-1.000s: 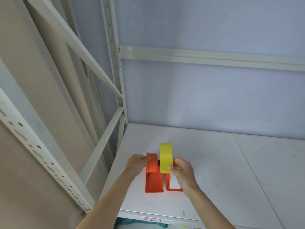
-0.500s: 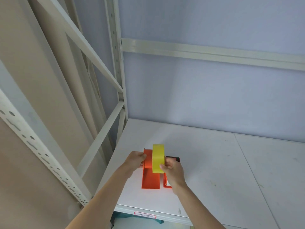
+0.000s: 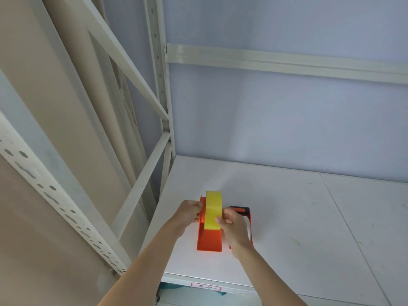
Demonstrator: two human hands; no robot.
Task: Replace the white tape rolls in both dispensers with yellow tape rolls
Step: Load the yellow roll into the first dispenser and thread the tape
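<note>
A yellow tape roll (image 3: 213, 210) stands on edge against the upper part of an orange dispenser (image 3: 209, 240) on the white shelf (image 3: 287, 217). My right hand (image 3: 234, 226) grips the roll's right side. My left hand (image 3: 190, 212) holds the dispenser's left side plate. A second orange dispenser (image 3: 248, 217) with a dark roller stands just to the right, mostly hidden behind my right hand. No white tape roll shows.
The shelf's left edge meets a cream metal upright (image 3: 157, 85) and diagonal braces (image 3: 141, 186). A red-bordered label (image 3: 205, 287) is on the front lip. A horizontal rail (image 3: 287, 62) crosses the blue-grey back wall.
My right hand has brought the yellow roll leftward and down onto the left dispenser. The right dispenser's roller now shows. The camera shifted a little.
</note>
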